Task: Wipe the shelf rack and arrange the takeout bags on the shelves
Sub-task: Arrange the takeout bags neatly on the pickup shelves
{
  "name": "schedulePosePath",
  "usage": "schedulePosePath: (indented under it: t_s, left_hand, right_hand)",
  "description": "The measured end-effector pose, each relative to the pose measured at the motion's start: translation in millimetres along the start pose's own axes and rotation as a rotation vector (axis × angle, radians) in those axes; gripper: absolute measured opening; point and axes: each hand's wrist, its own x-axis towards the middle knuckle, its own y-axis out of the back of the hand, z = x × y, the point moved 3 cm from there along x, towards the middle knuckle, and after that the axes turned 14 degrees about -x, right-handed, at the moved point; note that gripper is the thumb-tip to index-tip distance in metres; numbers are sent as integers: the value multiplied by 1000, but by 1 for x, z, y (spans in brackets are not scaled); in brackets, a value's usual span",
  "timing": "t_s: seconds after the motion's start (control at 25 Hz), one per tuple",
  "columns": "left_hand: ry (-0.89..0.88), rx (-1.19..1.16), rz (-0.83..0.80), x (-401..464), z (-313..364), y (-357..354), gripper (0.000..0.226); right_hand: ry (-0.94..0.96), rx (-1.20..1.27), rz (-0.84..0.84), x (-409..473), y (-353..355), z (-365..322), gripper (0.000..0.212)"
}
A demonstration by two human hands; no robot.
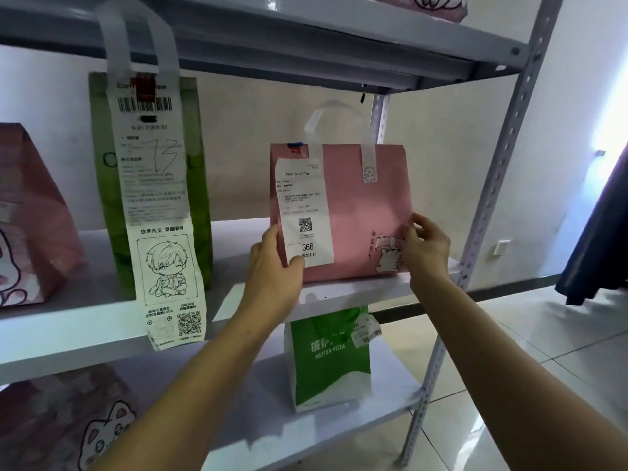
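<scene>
Standing upright on the shelf, pink bag gripped by left hand and right hand.

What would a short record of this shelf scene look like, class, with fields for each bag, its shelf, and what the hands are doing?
held bag: pink paper bag with white receipt, upright on middle shelf
left hand: grips bag's lower left edge
right hand: pinches bag's right edge
neighbour: tall green paper bag with long receipt, same shelf, apart
lower shelf: green-and-white pizza bag
</scene>
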Motion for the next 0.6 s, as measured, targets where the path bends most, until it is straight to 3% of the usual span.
schedulePosePath:
  t_s: [0.16, 0.4, 0.6]
  left_hand:
    - [61, 13, -18, 24, -5, -9, 57]
    - [51, -27, -27, 29, -14, -10, 58]
    - [14, -21, -46, -3, -19, 3, 49]
  right_hand:
    - [-26, 31, -75, 22, -18, 3, 38]
    - [5, 19, -123, 30, -20, 8, 38]
    - [73, -137, -23, -11, -1, 14, 41]
